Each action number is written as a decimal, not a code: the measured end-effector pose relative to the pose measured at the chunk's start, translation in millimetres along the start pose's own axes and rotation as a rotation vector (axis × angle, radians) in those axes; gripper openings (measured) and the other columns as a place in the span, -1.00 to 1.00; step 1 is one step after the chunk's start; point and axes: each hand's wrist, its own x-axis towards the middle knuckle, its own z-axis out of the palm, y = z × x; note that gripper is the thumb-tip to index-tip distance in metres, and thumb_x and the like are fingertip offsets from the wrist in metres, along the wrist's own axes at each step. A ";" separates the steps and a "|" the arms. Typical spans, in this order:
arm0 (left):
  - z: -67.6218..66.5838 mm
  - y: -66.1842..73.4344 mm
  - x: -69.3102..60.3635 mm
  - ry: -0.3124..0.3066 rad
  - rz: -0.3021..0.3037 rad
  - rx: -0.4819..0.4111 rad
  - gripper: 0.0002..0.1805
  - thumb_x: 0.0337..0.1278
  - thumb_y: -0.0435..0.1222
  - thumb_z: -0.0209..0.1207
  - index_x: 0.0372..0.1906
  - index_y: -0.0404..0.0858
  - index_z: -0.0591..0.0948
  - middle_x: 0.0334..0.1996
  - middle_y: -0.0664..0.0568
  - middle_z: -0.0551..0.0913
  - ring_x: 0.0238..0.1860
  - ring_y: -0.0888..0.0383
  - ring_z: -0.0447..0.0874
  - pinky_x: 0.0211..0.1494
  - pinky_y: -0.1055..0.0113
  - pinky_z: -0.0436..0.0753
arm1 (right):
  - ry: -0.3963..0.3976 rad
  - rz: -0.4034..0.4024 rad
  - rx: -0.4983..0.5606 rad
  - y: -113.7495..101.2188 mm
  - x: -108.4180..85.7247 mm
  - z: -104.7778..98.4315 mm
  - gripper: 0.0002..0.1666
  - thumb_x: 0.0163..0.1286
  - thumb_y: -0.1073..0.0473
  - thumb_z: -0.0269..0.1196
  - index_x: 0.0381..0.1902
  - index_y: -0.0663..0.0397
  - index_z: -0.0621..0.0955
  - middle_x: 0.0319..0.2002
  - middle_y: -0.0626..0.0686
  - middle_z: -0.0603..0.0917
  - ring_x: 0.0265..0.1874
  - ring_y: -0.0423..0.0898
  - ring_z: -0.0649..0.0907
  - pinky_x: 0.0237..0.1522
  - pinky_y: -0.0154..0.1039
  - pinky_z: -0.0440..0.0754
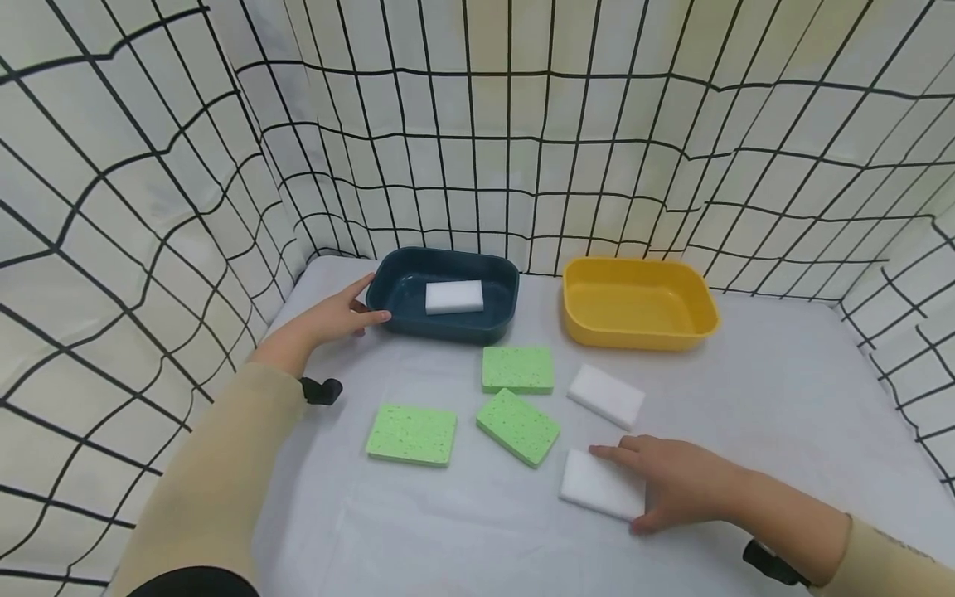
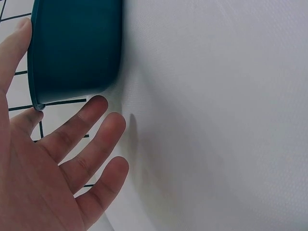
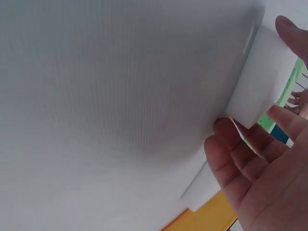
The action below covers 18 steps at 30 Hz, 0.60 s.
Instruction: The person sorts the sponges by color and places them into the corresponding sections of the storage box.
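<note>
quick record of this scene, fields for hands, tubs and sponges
left hand: touching blue tub
right hand: spanning nearest white sponge; grip unclear
tub sponge: white, inside blue tub
other white sponge: on white sheet
green sponges: three, on sheet
yellow tub: right of blue tub

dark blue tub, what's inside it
One white block lies on the floor of the dark blue tub, with bare floor showing around it. Whatever is directly beneath the block is covered, so I can't tell.
</note>
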 end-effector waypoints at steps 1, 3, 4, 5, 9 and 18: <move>0.0 0.0 -0.2 -0.001 0.000 0.000 0.09 0.26 0.25 0.12 0.60 0.10 -0.32 0.24 -0.29 0.44 0.00 -0.08 0.63 0.28 -0.20 0.31 | 0.001 0.002 -0.001 1.1 0.2 -0.9 0.11 -0.08 -0.36 0.52 0.46 -0.45 0.34 -0.03 -0.28 0.51 -0.19 -0.29 0.48 0.03 -0.11 0.57; 0.0 -0.4 -0.6 -0.002 0.001 0.001 0.10 0.25 0.26 0.12 0.60 0.10 -0.33 0.24 -0.29 0.44 0.00 -0.08 0.64 0.28 -0.20 0.31 | 0.017 0.005 -0.003 3.6 0.6 -4.5 0.09 -0.05 -0.33 0.52 0.45 -0.46 0.35 -0.01 -0.26 0.52 -0.18 -0.28 0.49 0.05 -0.09 0.57; 0.0 -0.6 -0.8 -0.002 0.001 0.002 0.11 0.24 0.27 0.12 0.60 0.10 -0.33 0.24 -0.29 0.44 0.00 -0.07 0.64 0.28 -0.19 0.31 | 0.034 0.000 -0.011 5.2 0.6 -6.6 0.08 -0.04 -0.32 0.52 0.45 -0.45 0.35 0.01 -0.26 0.52 -0.16 -0.27 0.50 0.05 -0.09 0.57; -0.1 -1.0 -0.7 -0.002 0.000 0.004 0.12 0.22 0.29 0.12 0.60 0.11 -0.33 0.25 -0.28 0.44 0.01 -0.07 0.64 0.28 -0.19 0.31 | 0.051 -0.002 -0.013 6.6 0.5 -9.4 0.07 -0.03 -0.31 0.52 0.46 -0.44 0.35 0.03 -0.24 0.52 -0.14 -0.26 0.51 0.06 -0.08 0.57; 0.4 -2.2 0.9 -0.003 0.001 0.010 0.14 0.19 0.32 0.12 0.60 0.11 -0.32 0.25 -0.28 0.44 0.01 -0.06 0.64 0.27 -0.18 0.33 | 0.116 0.007 0.000 8.6 -1.1 -23.6 0.03 0.00 -0.25 0.53 0.44 -0.36 0.39 0.11 -0.17 0.54 -0.01 -0.18 0.55 0.12 -0.02 0.55; 0.7 -1.7 2.6 -0.006 -0.001 -0.002 0.14 0.18 0.33 0.13 0.60 0.13 -0.32 0.27 -0.28 0.41 0.02 -0.07 0.63 0.27 -0.18 0.33 | 0.204 -0.005 -0.010 9.8 0.7 -51.9 -0.04 0.05 -0.15 0.54 0.42 -0.28 0.44 0.17 -0.06 0.56 0.11 0.00 0.57 0.14 0.07 0.53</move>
